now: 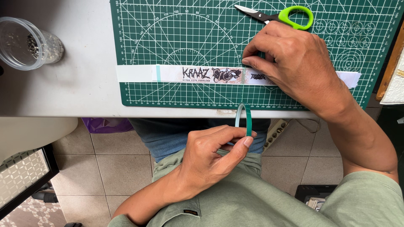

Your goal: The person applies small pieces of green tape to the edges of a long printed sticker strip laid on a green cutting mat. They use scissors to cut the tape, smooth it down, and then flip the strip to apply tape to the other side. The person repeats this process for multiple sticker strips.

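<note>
Tape roll [245, 120] in left hand [210, 155]

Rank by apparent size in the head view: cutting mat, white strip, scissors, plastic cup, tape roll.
1. Green cutting mat, far the largest.
2. White strip, long but narrow.
3. Plastic cup and green-handled scissors: look alike, not ranked; the scissors are partly hidden by the right hand.
4. Tape roll in the left hand, smallest, though seen edge-on.
</note>
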Demonstrator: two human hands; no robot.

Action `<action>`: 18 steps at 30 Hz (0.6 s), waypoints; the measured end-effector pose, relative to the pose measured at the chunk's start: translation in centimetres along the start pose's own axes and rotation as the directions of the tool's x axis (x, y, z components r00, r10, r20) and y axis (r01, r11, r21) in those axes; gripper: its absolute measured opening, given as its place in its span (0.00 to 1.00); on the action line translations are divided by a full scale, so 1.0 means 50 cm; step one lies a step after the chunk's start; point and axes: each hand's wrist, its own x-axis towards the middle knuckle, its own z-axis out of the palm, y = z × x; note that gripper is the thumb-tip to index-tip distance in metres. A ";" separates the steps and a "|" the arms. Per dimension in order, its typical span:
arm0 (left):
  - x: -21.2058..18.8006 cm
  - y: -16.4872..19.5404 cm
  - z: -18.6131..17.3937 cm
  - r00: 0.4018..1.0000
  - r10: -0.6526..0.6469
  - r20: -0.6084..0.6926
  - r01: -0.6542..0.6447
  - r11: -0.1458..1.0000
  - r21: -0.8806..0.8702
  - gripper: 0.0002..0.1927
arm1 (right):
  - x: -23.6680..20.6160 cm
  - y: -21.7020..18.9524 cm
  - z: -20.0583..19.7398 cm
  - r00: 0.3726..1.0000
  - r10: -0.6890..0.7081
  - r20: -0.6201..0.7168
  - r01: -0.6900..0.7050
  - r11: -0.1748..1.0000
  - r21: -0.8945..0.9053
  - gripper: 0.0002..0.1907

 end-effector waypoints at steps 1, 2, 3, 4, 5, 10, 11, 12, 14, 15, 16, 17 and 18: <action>0.000 0.000 0.000 1.000 0.000 -0.001 0.000 1.000 0.004 0.09 | 0.000 -0.001 0.000 1.000 0.003 0.001 -0.003 1.000 0.000 0.07; 0.000 0.000 0.001 1.000 0.001 -0.002 -0.001 1.000 0.007 0.08 | 0.000 -0.001 0.000 1.000 0.005 0.002 -0.005 1.000 0.000 0.07; 0.000 0.001 0.002 1.000 0.001 -0.003 -0.001 1.000 0.011 0.08 | 0.000 -0.001 0.000 1.000 0.004 0.002 -0.004 1.000 0.001 0.07; 0.000 0.001 0.002 1.000 -0.001 -0.001 0.001 1.000 0.015 0.08 | -0.001 0.000 -0.001 1.000 0.002 0.001 -0.002 1.000 0.001 0.07; 0.000 0.000 0.002 1.000 -0.003 0.001 0.003 1.000 0.019 0.08 | -0.001 0.000 -0.001 1.000 0.000 0.001 0.000 1.000 0.002 0.07; 0.001 0.000 0.000 1.000 0.000 -0.001 0.000 1.000 0.015 0.08 | 0.000 -0.001 0.005 1.000 0.003 -0.004 -0.003 1.000 0.007 0.07; 0.002 -0.001 0.000 1.000 0.002 -0.001 -0.002 1.000 0.009 0.08 | -0.001 -0.002 0.005 1.000 0.004 -0.006 -0.004 1.000 0.009 0.07; 0.002 -0.001 0.000 1.000 0.004 -0.001 -0.004 1.000 0.003 0.08 | -0.001 -0.002 0.005 1.000 0.003 -0.008 -0.003 1.000 0.006 0.07; 0.003 0.000 0.000 1.000 0.015 -0.004 -0.015 1.000 0.012 0.08 | -0.002 -0.002 0.005 1.000 0.000 -0.011 0.000 1.000 -0.002 0.07; 0.003 0.000 0.000 1.000 0.020 -0.005 -0.020 1.000 0.017 0.08 | -0.002 -0.002 0.004 1.000 0.001 -0.012 -0.001 1.000 -0.002 0.07; 0.004 0.001 0.000 1.000 0.018 -0.004 -0.018 1.000 0.023 0.08 | -0.002 -0.002 0.004 1.000 0.002 -0.013 -0.002 1.000 -0.001 0.07; 0.004 0.002 0.000 1.000 0.016 -0.004 -0.016 0.999 0.030 0.08 | -0.002 -0.003 0.004 1.000 0.003 -0.014 -0.003 1.000 -0.001 0.07; 0.005 0.003 0.000 1.000 0.014 -0.003 -0.014 0.999 0.036 0.08 | -0.001 -0.003 0.004 1.000 0.001 -0.015 -0.001 1.000 -0.002 0.07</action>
